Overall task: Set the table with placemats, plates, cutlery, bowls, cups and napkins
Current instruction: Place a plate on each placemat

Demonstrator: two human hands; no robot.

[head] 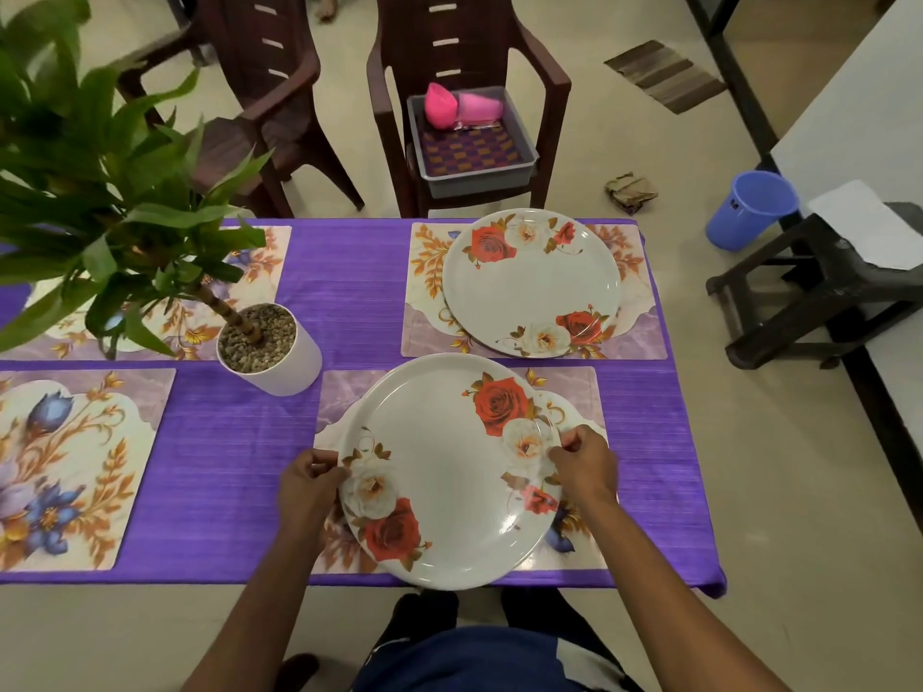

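Hands (309,484) (582,462) pinch opposite rims of plate (449,472), held level directly over near placemat (574,387) on worktop (239,442).

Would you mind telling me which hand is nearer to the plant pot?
Left. The left hand grips the near plate's left rim, just below the plant pot; the right hand grips the opposite rim, farther away.
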